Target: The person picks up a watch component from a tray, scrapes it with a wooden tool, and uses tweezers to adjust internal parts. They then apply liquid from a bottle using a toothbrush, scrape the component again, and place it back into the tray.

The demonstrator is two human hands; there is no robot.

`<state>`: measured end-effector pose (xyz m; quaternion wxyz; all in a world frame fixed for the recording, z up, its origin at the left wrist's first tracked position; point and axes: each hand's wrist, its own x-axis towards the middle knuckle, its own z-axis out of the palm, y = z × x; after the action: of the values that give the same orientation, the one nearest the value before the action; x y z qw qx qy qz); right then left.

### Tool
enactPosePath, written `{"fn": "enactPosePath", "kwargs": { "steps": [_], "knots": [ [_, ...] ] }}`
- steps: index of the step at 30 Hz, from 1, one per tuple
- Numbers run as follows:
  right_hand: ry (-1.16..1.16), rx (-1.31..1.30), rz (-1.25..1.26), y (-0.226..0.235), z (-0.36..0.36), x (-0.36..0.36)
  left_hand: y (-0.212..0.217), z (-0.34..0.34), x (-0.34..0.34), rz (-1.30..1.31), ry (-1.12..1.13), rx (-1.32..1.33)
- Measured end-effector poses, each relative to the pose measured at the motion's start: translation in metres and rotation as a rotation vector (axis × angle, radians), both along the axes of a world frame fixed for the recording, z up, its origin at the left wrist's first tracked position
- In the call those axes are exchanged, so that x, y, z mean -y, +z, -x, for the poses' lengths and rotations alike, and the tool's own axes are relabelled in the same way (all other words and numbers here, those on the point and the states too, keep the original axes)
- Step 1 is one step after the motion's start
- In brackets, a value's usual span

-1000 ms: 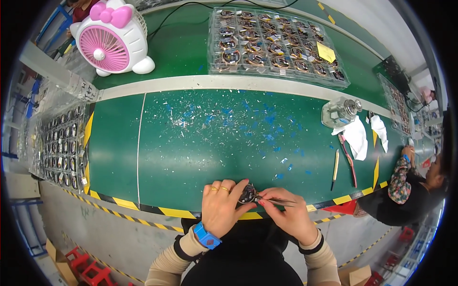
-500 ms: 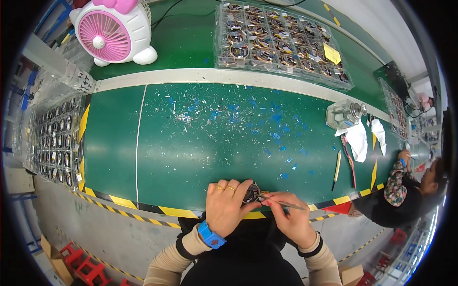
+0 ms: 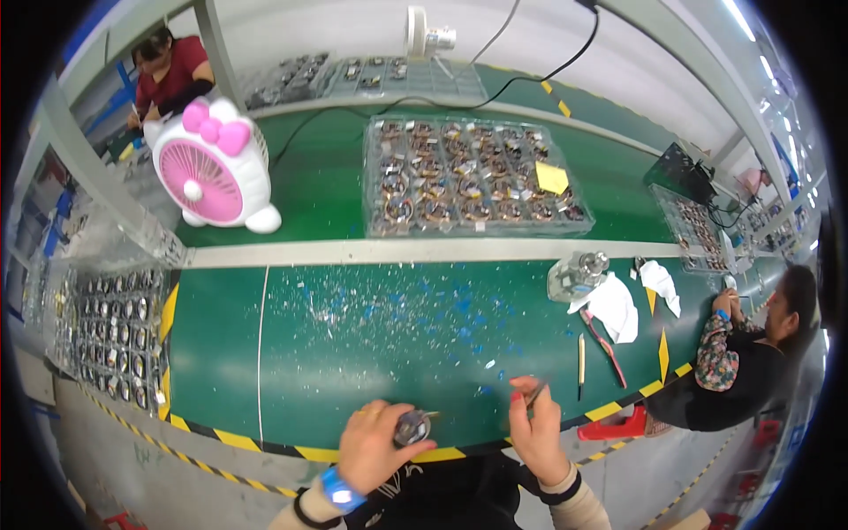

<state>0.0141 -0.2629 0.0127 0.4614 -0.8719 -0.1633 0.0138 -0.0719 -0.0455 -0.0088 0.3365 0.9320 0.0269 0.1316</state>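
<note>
My left hand (image 3: 369, 446), in a blue wrist strap, grips a small round electronic module (image 3: 412, 428) with a dark circuit board at the near edge of the green bench (image 3: 212, 353). A short yellowish piece sticks out from the module's right side. To the right and apart from it, my right hand (image 3: 541, 437) is raised and closed around a thin metal tool that looks like tweezers (image 3: 536, 394). Its lower part is hidden by my fingers. White and blue scraps (image 3: 415, 305) lie scattered on the bench beyond both hands.
A clear tray of similar modules (image 3: 477, 232) sits on the back shelf, beside a pink-and-white fan (image 3: 208, 172). Another module tray (image 3: 162, 340) stands left. At right are a glass jar (image 3: 572, 281), white cloth (image 3: 614, 311), brush (image 3: 581, 367) and red-handled tool (image 3: 605, 349). A co-worker (image 3: 751, 353) sits right.
My view has tilted up, bringing in more of the back shelf and another person. The right hand with the tool has moved away from the module, to the right; the left still holds the module.
</note>
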Motion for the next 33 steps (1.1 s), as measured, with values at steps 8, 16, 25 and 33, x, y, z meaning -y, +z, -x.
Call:
{"fn": "enactPosePath", "kwargs": {
  "steps": [8, 16, 25, 33],
  "knots": [
    [-0.090, 0.424, 0.431, -0.040, -0.028, 0.032, 0.132, -0.043, -0.094, -0.020, -0.079, -0.179],
    [-0.094, 0.479, 0.321, -0.061, -0.029, 0.041, 0.118, -0.233, -0.148, -0.166, -0.037, -0.010],
    [-0.104, 0.380, 0.292, -0.041, -0.032, 0.037, 0.032, -0.404, -0.179, -0.372, 0.193, 0.050],
    [-0.082, 0.312, 0.293, -0.037, -0.032, 0.038, 0.000, -0.419, -0.186, -0.413, 0.007, 0.186]
  ]
}}
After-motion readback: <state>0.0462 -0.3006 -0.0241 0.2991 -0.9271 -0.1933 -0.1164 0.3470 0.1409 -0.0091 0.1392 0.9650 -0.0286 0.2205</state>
